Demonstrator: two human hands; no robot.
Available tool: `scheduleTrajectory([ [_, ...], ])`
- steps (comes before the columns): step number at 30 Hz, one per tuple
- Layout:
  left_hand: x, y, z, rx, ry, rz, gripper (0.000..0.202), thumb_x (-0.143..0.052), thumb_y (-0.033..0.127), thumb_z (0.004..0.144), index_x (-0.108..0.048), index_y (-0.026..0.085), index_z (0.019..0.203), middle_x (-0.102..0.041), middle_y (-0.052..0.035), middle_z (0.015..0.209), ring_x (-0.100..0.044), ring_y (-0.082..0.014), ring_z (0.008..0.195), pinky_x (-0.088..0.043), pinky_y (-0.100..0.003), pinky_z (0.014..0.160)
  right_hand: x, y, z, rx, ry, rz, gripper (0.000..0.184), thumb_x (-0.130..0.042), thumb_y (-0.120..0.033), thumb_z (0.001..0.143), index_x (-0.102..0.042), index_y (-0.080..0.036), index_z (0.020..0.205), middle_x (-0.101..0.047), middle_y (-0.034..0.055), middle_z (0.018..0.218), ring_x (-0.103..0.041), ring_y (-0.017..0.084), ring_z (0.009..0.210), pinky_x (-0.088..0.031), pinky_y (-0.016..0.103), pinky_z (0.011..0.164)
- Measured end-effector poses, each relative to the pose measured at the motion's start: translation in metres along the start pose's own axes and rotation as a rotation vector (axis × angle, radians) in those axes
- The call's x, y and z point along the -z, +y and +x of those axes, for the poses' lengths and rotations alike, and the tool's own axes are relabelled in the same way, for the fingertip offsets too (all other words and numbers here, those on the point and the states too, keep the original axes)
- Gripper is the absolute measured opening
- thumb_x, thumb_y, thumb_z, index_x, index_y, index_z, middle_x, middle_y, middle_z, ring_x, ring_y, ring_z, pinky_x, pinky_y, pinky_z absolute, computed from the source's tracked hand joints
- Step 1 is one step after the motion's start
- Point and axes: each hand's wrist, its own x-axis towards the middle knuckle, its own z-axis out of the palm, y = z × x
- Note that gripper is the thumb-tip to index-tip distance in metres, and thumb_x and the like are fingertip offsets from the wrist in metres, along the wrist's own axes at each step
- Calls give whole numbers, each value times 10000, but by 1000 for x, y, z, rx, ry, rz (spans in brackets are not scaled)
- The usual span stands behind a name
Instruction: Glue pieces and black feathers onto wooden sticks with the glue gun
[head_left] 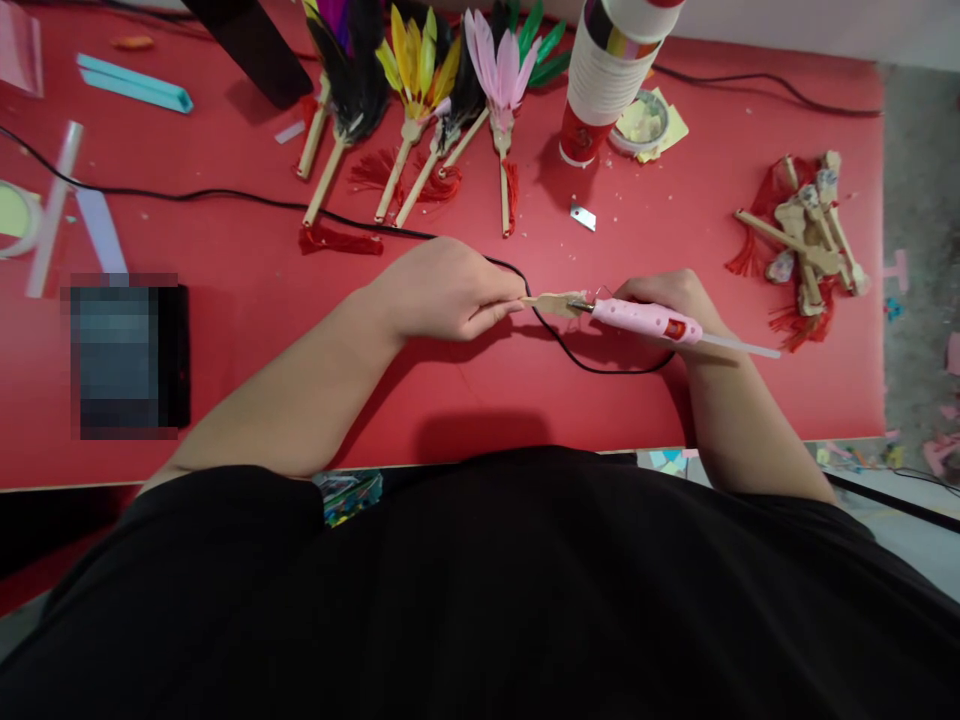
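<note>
While left hand (442,292) pinches wooden piece (553,303) — right hand (671,297) grips glue gun (646,320).

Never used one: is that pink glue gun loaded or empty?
Loaded: a pale glue stick juts from the rear of the glue gun in the right hand, nozzle at the wooden piece in the left hand.
</note>
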Motion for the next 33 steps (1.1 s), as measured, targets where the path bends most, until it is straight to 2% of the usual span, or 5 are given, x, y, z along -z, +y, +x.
scheduleTrajectory([
  [8, -1, 0, 1, -10, -14, 39, 347, -691, 514, 1130, -763, 291, 874, -636, -69, 705, -650, -294, 742, -418, -421, 766, -3, 2, 3, 26, 1, 95, 272, -734, -498, 996, -819, -257, 906, -831, 59, 805, -714, 228, 709, -483, 353, 721],
  [14, -5, -1, 1, -1, 51, -19, 411, -700, 581, 1119, -712, 287, 832, -578, -51, 659, -616, -276, 692, -392, -423, 738, -3, -6, -3, -45, 66, 65, 222, -709, -448, 972, -834, -269, 932, -773, 35, 756, -655, 216, 672, -483, 358, 703],
  [23, -5, 0, -1, 22, 57, 18, 388, -642, 575, 1167, -737, 292, 919, -636, -76, 733, -714, -324, 829, -438, -433, 801, -6, -11, -5, -73, 115, 122, 179, -714, -400, 957, -822, -258, 960, -725, 20, 752, -607, 204, 676, -475, 356, 706],
  [27, -9, 5, 0, 34, 134, -3, 438, -627, 624, 1180, -745, 289, 924, -635, -65, 712, -697, -310, 770, -436, -434, 772, -7, -10, -6, -45, 179, 92, 225, -723, -458, 948, -810, -251, 938, -709, 31, 732, -593, 205, 658, -465, 365, 700],
  [33, -24, 24, 3, 84, 185, -54, 374, -590, 537, 1225, -831, 269, 1128, -809, -79, 874, -783, -305, 834, -498, -405, 786, -6, -6, -9, -19, 247, 10, 239, -685, -469, 983, -773, -263, 900, -680, 47, 721, -590, 210, 670, -444, 373, 705],
])
